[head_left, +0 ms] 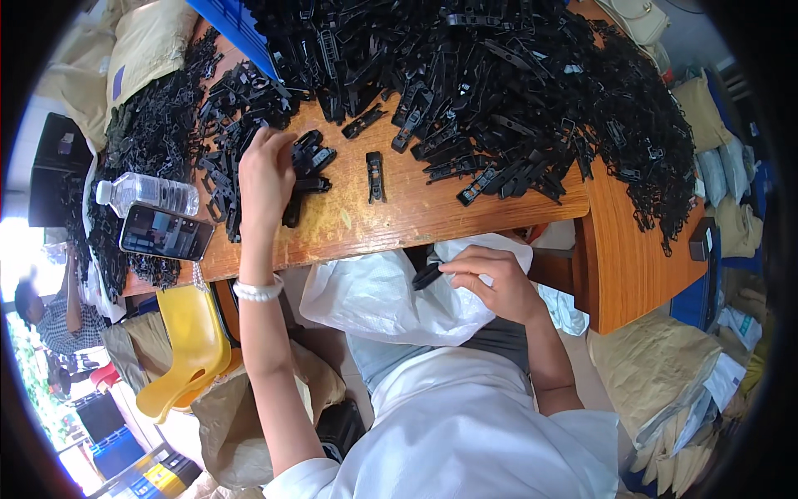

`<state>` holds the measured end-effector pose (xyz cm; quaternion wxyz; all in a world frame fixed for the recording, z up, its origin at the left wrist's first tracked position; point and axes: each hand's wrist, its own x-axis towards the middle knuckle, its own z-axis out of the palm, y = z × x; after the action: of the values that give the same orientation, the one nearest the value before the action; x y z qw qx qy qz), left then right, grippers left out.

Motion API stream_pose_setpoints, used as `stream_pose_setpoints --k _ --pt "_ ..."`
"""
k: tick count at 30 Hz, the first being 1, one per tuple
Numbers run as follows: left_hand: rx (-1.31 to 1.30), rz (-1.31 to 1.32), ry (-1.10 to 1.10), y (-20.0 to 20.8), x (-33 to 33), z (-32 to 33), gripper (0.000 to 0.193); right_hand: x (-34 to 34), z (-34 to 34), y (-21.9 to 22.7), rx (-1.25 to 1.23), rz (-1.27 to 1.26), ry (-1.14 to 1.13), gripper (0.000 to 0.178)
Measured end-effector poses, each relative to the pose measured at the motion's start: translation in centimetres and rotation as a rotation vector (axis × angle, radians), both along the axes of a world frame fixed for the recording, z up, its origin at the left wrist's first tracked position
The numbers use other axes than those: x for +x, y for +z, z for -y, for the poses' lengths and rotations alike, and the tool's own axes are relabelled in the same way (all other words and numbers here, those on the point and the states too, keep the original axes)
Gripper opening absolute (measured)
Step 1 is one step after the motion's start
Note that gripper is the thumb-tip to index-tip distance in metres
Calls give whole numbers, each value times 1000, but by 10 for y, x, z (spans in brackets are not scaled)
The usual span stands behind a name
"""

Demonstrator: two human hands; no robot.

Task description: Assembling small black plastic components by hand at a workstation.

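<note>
My right hand pinches a small black plastic clip between thumb and fingers, over the mouth of a white plastic bag spread across my lap. On the table's left side, my left hand reaches into a loose group of black clips, its fingers bent and drawn together. What lies at those fingertips is hidden among the dark parts. A single long clip rests by itself on the wood between the two hands. Beyond it a large heap of black clips covers the far side.
A clear plastic bottle and a phone lie at the table's left. A blue bin stands among the clips at the back. A yellow chair is at the lower left; brown sacks sit at the right.
</note>
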<state>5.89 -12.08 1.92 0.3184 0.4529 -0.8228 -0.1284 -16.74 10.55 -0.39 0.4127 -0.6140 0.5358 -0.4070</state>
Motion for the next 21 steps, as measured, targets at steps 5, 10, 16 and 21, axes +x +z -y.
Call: stream_pose_setpoints --k 5,10,16,21 --pt "18 489 -87 -4 -20 34 14 -11 -14 -1 7 -33 -94 17" --pt "-25 589 -45 -13 -31 39 19 -38 -28 -2 51 -41 -217 13" --pt "-184 475 -89 -3 -46 21 12 -102 -28 -4 -36 -109 -963 14" --pt "-275 307 -89 9 -51 3 10 -151 3 -7 -298 -613 -1069 12"
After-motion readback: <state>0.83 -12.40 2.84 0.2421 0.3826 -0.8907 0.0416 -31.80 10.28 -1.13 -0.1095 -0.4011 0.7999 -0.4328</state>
